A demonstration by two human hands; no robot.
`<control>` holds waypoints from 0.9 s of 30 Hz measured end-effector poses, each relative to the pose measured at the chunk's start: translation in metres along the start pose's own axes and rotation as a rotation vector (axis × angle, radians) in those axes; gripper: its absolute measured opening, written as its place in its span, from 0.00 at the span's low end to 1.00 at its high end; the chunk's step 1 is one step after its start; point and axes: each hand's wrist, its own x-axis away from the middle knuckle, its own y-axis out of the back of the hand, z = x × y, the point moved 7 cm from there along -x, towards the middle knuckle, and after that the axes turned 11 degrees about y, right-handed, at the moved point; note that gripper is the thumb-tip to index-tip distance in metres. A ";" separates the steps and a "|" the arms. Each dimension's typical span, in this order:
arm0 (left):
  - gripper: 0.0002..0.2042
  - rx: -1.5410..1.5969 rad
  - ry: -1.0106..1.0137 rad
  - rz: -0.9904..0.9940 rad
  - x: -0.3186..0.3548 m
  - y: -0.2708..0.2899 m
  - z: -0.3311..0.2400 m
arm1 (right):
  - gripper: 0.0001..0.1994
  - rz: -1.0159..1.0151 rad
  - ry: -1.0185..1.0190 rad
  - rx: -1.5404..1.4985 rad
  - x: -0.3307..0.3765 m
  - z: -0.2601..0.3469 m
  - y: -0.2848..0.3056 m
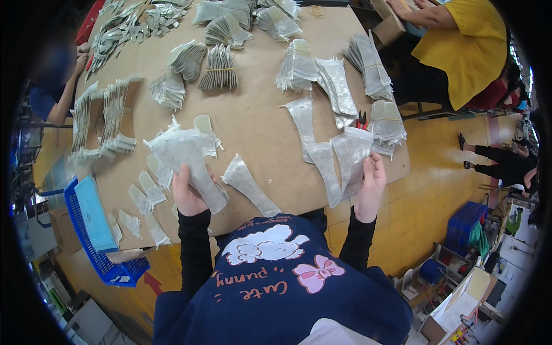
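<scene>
My left hand [191,194] grips a pale grey, flared cut piece [192,154] by its edge, thumb on top, just above the near left part of the table. Toward the right table edge my right hand [371,190] pinches another flared grey piece [352,154] between thumb and fingers; a narrower piece [325,172] overlaps it on the left. A single curved piece [250,185] lies between my hands, its lower end close to my shirt. Beyond my right hand is a small red-handled tool [361,119], partly hidden among the pieces.
Banded stacks of grey pieces [219,68] cover the brown table [247,115]. Small loose pieces [141,198] lie left of my left hand, near a blue basket [106,264]. One person in yellow [471,46] sits at the far right, another person [54,103] at the far left.
</scene>
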 end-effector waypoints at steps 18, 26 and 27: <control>0.13 -0.249 -0.111 -0.200 0.021 0.030 -0.002 | 0.30 0.827 -0.230 0.072 0.103 -0.032 -0.166; 0.16 -0.357 -0.030 0.025 0.029 -0.009 0.039 | 0.09 0.649 0.179 0.142 0.065 0.013 -0.153; 0.18 -0.404 0.008 0.047 0.029 -0.013 0.044 | 0.09 0.663 0.236 0.152 0.065 0.017 -0.154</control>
